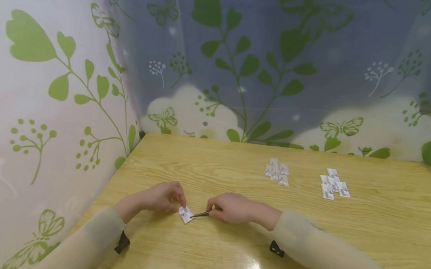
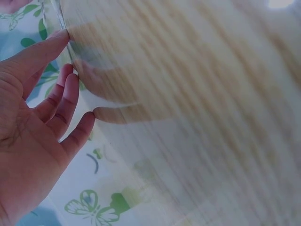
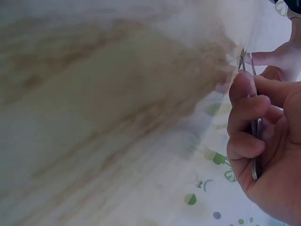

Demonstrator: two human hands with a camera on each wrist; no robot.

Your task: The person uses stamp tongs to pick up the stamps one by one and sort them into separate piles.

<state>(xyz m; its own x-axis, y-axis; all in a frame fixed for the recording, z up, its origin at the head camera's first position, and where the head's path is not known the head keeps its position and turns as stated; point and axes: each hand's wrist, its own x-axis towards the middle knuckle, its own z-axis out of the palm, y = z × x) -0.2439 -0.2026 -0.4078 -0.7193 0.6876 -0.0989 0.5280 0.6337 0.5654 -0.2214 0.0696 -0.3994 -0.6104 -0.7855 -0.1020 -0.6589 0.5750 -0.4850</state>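
Observation:
A small whitish packet (image 1: 186,215) with grey printing lies on the table near its front left. My left hand (image 1: 165,196) has thumb and forefinger at the packet's upper left corner, pinching it; the other fingers are loosely bent in the left wrist view, touching the tabletop. From the right, my right hand (image 1: 231,207) holds a pair of dark metal tweezers (image 1: 201,214), whose tips reach the packet's right edge. In the right wrist view its fingers curl round the tweezers (image 3: 256,127), with the tips slightly apart. The packet's print is too small to read.
Several similar packets (image 1: 277,171) lie grouped on the wooden table (image 1: 199,158), right of the middle. Another overlapping cluster of packets (image 1: 333,183) lies farther right. A leaf-patterned curtain (image 1: 260,71) hangs along the table's back and left sides.

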